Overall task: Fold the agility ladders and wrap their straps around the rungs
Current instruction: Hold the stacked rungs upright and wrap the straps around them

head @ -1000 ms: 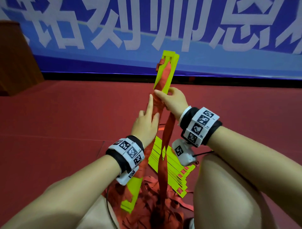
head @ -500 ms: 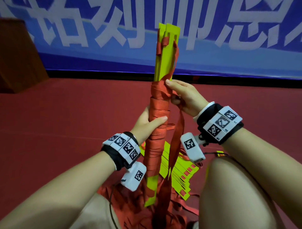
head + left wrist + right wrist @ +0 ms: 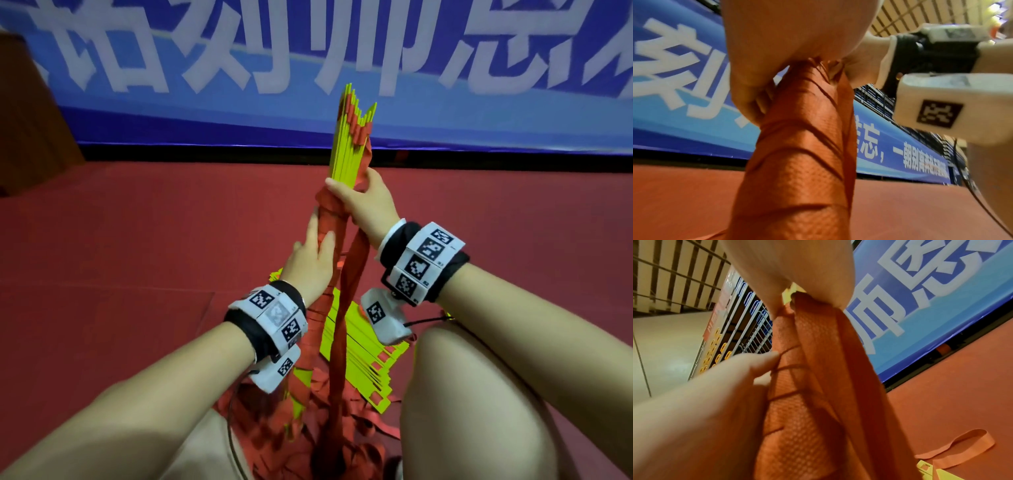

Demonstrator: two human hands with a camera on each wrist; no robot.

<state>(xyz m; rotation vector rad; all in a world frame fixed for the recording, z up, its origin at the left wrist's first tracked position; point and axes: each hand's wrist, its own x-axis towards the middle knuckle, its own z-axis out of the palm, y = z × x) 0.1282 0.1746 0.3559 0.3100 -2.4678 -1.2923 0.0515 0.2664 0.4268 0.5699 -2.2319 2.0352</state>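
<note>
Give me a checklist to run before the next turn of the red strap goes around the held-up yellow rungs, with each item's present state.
1. Right hand grips the bundle of yellow rungs at the top edge of the wrap: ok.
2. Left hand steadies the wrapped section, fingers lying along it: ok.
3. Earlier turns lie flat and overlapping: ok, seen in the left wrist view.
4. Free strap tail hangs loose beside the bundle, untangled from the strap pile on the floor: cannot tell.
5. Rung tips aligned at the top: not ok, they fan out.
6. Second folded ladder on the floor lies apart from the tail: cannot tell.
</note>
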